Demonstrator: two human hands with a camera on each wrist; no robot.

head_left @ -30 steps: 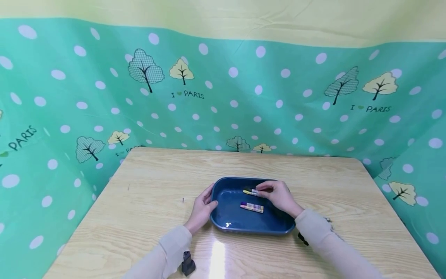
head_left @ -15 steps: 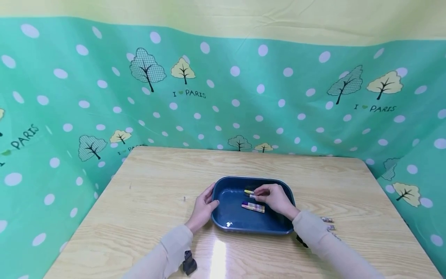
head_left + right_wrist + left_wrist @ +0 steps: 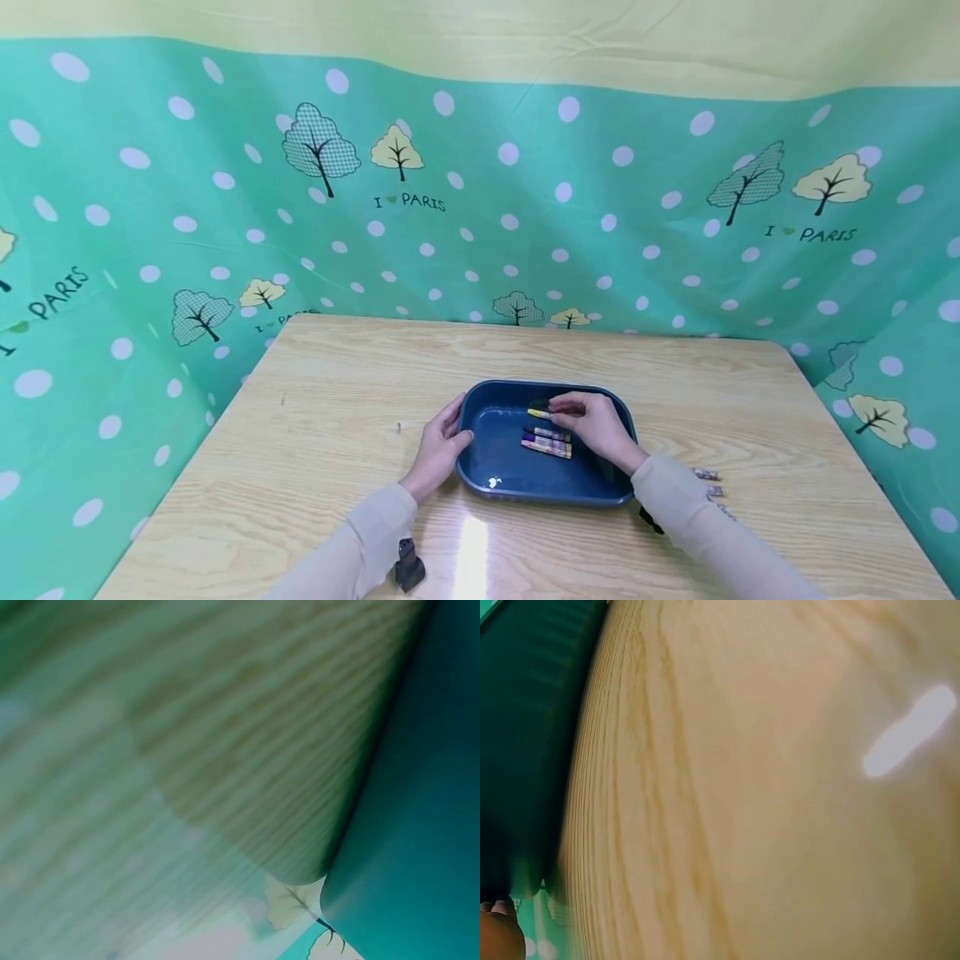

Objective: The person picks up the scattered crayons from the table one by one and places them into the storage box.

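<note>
A yellow crayon (image 3: pixel 538 413) is pinched in the fingers of the right hand (image 3: pixel 597 427) inside the blue tray (image 3: pixel 491 458), just beyond a close row of crayons (image 3: pixel 547 445). The left hand (image 3: pixel 436 448) grips the tray's left end on the wood-grain tabletop (image 3: pixel 337 400).
</note>
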